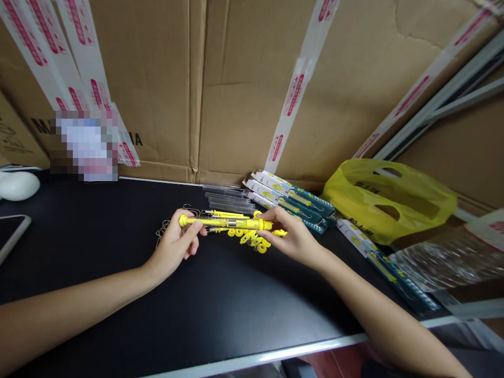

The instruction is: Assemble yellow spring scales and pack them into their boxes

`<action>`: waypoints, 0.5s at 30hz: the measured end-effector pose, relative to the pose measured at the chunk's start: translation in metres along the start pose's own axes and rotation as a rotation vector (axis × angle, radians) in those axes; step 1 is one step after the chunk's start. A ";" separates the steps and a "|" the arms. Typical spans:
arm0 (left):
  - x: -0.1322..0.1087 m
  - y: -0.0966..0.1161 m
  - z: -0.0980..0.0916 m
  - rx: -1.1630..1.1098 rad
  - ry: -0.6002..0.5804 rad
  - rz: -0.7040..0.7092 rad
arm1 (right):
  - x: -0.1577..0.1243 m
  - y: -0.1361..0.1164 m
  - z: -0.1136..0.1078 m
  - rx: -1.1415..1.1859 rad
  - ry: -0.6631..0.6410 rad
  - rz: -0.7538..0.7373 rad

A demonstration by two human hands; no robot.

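A spring scale [232, 223] with yellow parts inside a clear tube is held level above the table. My left hand [179, 236] is closed round its left end, thumb along the tube. At the other end, the fingers of my right hand [291, 233] pinch the yellow cap. Behind and below it lie yellow rings and small yellow pieces [255, 241], partly covered by the scale and my hands. Metal hooks [161, 229] are heaped beside my left hand. Several clear plastic tubes [228, 202] lie farther back.
Several printed boxes [289, 197] are stacked at the back, and another box [388, 265] lies at the right. A yellow plastic bag [378, 197] and a large clear bottle [444, 257] stand there too. Big cardboard cartons [157, 79] wall off the black table's [220, 315] far edge. A phone [13, 233] lies left.
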State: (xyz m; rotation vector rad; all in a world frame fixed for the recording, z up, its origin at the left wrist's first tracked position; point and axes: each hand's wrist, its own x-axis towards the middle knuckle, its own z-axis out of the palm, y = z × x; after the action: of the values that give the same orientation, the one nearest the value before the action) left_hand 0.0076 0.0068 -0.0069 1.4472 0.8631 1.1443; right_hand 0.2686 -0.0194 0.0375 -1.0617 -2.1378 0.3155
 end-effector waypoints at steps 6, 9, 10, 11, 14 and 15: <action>0.001 0.002 0.001 -0.010 -0.009 0.004 | -0.003 -0.001 0.000 0.162 -0.048 0.081; 0.001 0.002 0.001 -0.020 -0.010 0.001 | -0.005 0.000 0.002 0.281 -0.080 0.142; 0.001 0.002 0.001 -0.023 -0.012 0.000 | -0.005 0.001 0.003 0.303 -0.083 0.154; 0.001 0.002 0.001 -0.024 -0.013 0.000 | -0.005 0.002 0.003 0.307 -0.079 0.157; 0.000 0.002 0.000 -0.025 -0.011 0.005 | -0.002 0.003 0.001 0.200 -0.023 0.094; 0.000 0.002 0.000 -0.025 -0.010 0.006 | -0.001 0.003 0.000 0.141 0.005 0.048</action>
State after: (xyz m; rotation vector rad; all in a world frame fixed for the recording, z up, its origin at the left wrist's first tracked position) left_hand 0.0077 0.0063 -0.0054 1.4350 0.8358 1.1472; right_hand 0.2710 -0.0177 0.0356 -1.0322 -2.0554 0.4793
